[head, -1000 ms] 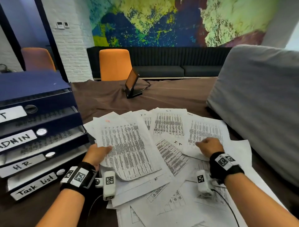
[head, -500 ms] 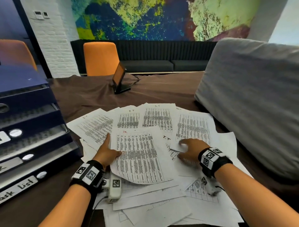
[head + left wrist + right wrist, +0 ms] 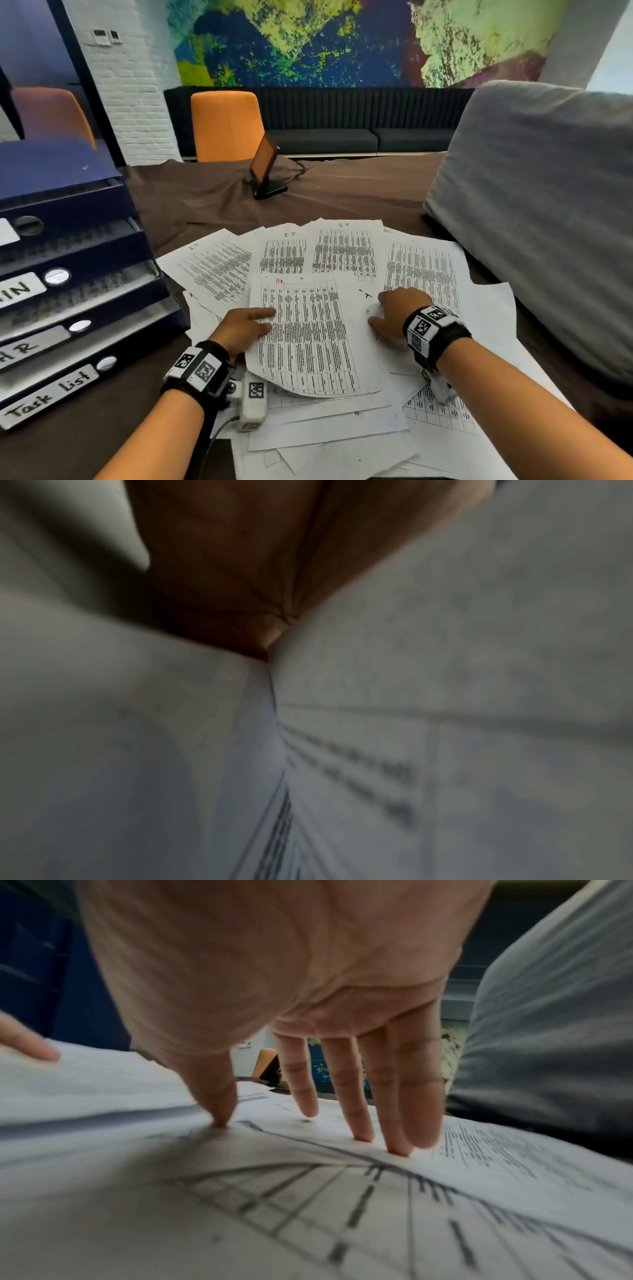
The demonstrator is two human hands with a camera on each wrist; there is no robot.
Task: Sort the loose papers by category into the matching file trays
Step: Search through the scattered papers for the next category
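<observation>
Left hand (image 3: 244, 329) pinching the HR-marked sheet (image 3: 308, 337) by its left edge atop the loose papers (image 3: 346, 250), right hand (image 3: 394, 317) pressing spread fingertips (image 3: 397, 1148) down, likely steadying them, beside the file trays (image 3: 85, 308).

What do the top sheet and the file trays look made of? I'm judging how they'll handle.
Top sheet: thin matte printer paper; its lower edge curls. File trays: probably rigid dark blue plastic or coated board, slightly glossy, with straight edges; can't tell which.
</observation>
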